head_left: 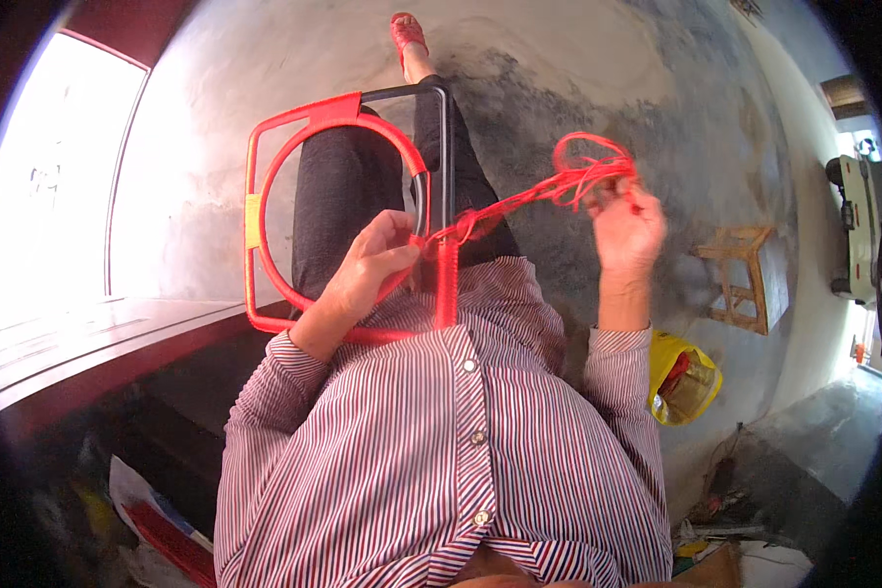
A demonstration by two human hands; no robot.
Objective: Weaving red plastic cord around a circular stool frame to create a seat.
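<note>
Across my lap rests a square frame (pixel 447 127) with rounded corners and a ring (pixel 272 186) inside it. Red cord wraps most of both, a yellow wrapped band (pixel 254 221) sits on the left side, and bare black shows at the upper right. My left hand (pixel 370 265) is closed on the ring's right side, where it meets the frame. Out to the right, my right hand (pixel 629 227) grips a looped bundle of red cord (pixel 583 176). The cord stretches between that hand and the frame's right bar, near my left fingertips.
A small wooden stool (pixel 740 274) stands to the right, with a yellow bag (pixel 684 377) nearer me. A white doorway (pixel 59 167) is at the left. Farther right, a vehicle (pixel 857 230) shows beyond the wall. Assorted items lie on the floor at the lower right.
</note>
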